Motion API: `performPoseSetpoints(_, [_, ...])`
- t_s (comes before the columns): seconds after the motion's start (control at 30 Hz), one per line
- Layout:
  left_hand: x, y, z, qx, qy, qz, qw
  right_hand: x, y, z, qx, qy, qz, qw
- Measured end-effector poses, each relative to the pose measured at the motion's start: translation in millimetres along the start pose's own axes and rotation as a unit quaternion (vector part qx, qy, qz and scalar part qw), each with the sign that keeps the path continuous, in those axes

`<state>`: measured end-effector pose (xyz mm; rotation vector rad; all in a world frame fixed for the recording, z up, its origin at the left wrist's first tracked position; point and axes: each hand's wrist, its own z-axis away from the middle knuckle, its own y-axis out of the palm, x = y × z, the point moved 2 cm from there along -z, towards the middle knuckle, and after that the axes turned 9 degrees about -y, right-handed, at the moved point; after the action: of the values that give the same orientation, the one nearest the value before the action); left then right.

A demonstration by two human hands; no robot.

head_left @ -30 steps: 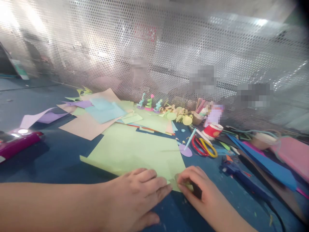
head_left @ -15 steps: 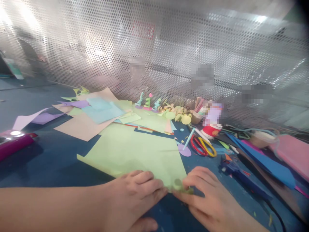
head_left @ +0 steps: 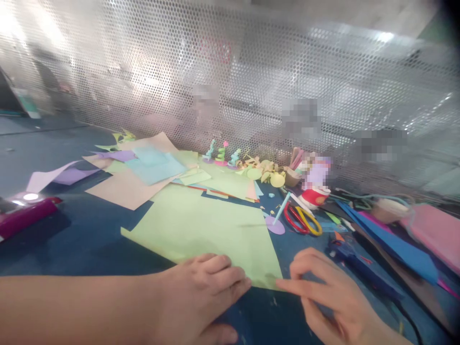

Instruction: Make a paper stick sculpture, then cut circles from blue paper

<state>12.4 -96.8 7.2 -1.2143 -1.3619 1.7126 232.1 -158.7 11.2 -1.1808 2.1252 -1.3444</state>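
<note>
Left hand [head_left: 206,290] lay curled on green sheet [head_left: 215,223], grip unclear; right hand [head_left: 334,292], loosely open, gripped nothing visible. Step seemed edge-smoothing; next wanted steady paper

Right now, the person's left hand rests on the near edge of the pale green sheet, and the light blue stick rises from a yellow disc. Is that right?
Not quite: the head view shows the light blue stick rising from a purple disc, not a yellow one. The left hand does rest on the near edge of the pale green sheet.
</note>
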Motion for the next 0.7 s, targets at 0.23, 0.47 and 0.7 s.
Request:
performPoseSetpoints(0.23, [7.7, 2.0, 8.0, -0.040, 0.015, 0.000, 0.999, 11.1, 30.7, -27.3, 0.053, 0.021, -0.142, 0.988])
performPoseSetpoints(0.47, [30.6, -4.7, 27.6, -0.074, 0.087, -0.004, 0.993, 10.8, 37.0, -23.5, 0.108, 0.021, -0.089, 0.990])
performPoseSetpoints(0.7, [41.4, -13.0, 37.2, -0.067, 0.101, -0.027, 0.992, 12.9, 42.1, -41.2, 0.164, 0.008, -0.057, 0.985])
